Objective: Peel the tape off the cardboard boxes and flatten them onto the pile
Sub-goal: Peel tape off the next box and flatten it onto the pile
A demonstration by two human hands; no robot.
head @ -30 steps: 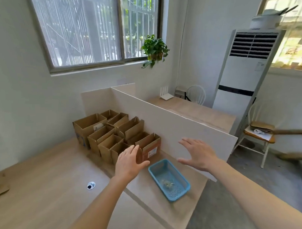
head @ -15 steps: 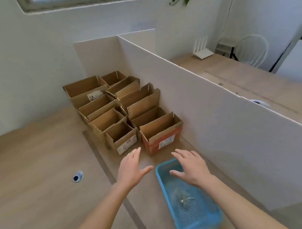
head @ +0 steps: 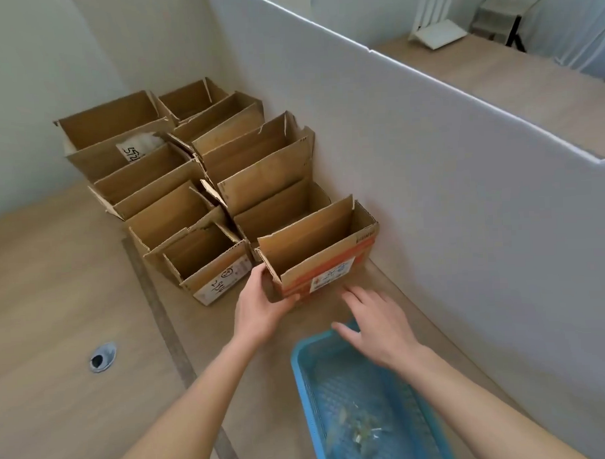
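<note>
Cardboard boxes [head: 203, 184], all open at the top with flaps raised, stood in two rows on a wooden desk [head: 50, 306], packed against a white partition panel [head: 446, 176] on the right. The nearest box of the right row, an orange-banded box [head: 320, 252] with a white label [head: 333, 274] on its front face, stood at the near end of the group, just beside the partition.

Left hand [head: 262, 304] gripped the near left corner of the orange-banded box: the fingers were curled round its left side and the thumb pressed against the front face near the bottom edge. Right hand [head: 376, 324] hovered just in front of the same box, fingers straight and spread, palm down, holding nothing; whether the fingertips touched the box could not be determined.

To the left of the held box stood a smaller labelled box [head: 210, 270] with handwriting on its front label. At the far left of the group, a larger box [head: 109, 133] carried a white label with handwritten marks.

A blue plastic basket [head: 303, 383] lay on the desk near the viewer, below the right forearm, with scraps of clear tape [head: 356, 430] in its bottom. A round cable grommet [head: 102, 357] was set in the desk surface on the left. A white router [head: 436, 32] stood on the neighbouring desk beyond the partition.
</note>
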